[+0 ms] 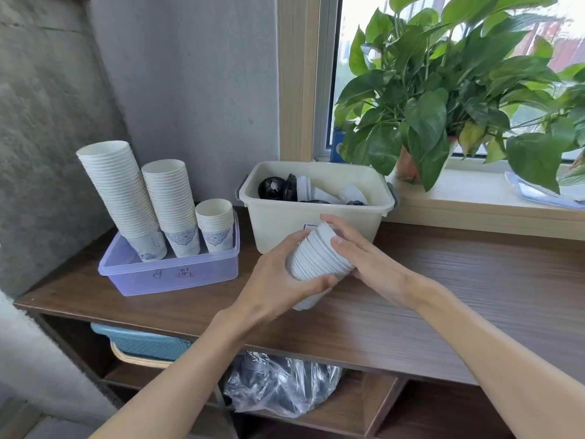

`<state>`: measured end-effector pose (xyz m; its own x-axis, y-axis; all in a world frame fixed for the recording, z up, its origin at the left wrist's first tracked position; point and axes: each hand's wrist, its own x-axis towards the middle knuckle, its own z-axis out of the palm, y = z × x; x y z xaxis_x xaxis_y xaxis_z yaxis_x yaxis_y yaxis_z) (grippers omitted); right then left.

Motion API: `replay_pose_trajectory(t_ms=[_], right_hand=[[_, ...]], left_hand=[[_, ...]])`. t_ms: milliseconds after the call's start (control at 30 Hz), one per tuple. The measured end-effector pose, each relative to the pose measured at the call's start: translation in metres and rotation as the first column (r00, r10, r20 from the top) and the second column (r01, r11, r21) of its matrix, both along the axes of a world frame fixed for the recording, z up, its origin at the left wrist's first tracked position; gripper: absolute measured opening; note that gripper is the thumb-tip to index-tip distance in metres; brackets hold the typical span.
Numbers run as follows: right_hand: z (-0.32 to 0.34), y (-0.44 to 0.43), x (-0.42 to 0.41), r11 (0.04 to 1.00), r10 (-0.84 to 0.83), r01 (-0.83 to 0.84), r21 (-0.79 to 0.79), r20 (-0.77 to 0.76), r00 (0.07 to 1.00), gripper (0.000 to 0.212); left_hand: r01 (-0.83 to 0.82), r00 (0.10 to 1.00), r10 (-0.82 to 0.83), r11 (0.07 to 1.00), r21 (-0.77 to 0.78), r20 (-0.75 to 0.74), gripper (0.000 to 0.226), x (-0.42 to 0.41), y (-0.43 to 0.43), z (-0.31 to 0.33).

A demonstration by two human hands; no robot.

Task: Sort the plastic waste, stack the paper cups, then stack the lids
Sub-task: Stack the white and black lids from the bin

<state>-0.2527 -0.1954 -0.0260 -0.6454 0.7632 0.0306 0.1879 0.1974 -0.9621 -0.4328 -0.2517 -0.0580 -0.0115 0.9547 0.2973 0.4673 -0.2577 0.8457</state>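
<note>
Stack of lids is looking light and slippery; left hand and right hand are curling round its sides, centre frame

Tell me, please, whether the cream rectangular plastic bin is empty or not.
Not empty: black and white plastic lids lie loose inside the cream rectangular plastic bin.

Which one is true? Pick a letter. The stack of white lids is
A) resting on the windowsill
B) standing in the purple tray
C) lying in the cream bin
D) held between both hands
D: the left hand wraps the lower end of the stack of white lids and the right hand curls over its upper end, in front of the cream bin.
</note>
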Motion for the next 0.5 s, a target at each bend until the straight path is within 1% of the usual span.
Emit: replay_pose_trajectory(t_ms=[100,200,267,333,400,500], right_hand=[[0.001,0.001,0.002,0.999,0.032,-0.032,0.005,-0.025,0.999,0.043],[0.007,0.001,0.004,0.998,0.052,-0.053,0.026,0.019,0.998,0.045],[0.008,0.0,0.002,0.994,0.038,-0.047,0.096,0.087,0.996,0.049],[0.009,-0.001,0.0,0.983,0.004,-0.032,0.18,0.15,0.989,0.059],[0.01,-0.002,-0.001,0.976,-0.009,-0.028,0.218,0.166,0.986,0.067],[0.014,-0.002,-0.002,0.965,-0.041,-0.003,0.262,0.162,0.986,0.067]], left_hand=[[0.009,0.999,-0.009,1.0,0.005,-0.041,0.065,-0.001,0.0,0.002],[0.003,0.996,0.0,0.999,0.032,-0.087,0.069,-0.001,-0.002,0.003],[-0.014,0.992,0.02,0.998,0.055,-0.122,0.069,0.001,-0.004,0.007],[-0.029,0.987,0.04,0.997,0.071,-0.154,0.075,0.003,-0.005,0.011],[-0.034,0.981,0.05,0.996,0.086,-0.187,0.083,0.002,-0.005,0.013],[-0.026,0.984,0.042,0.995,0.097,-0.17,0.084,0.002,-0.005,0.015]])
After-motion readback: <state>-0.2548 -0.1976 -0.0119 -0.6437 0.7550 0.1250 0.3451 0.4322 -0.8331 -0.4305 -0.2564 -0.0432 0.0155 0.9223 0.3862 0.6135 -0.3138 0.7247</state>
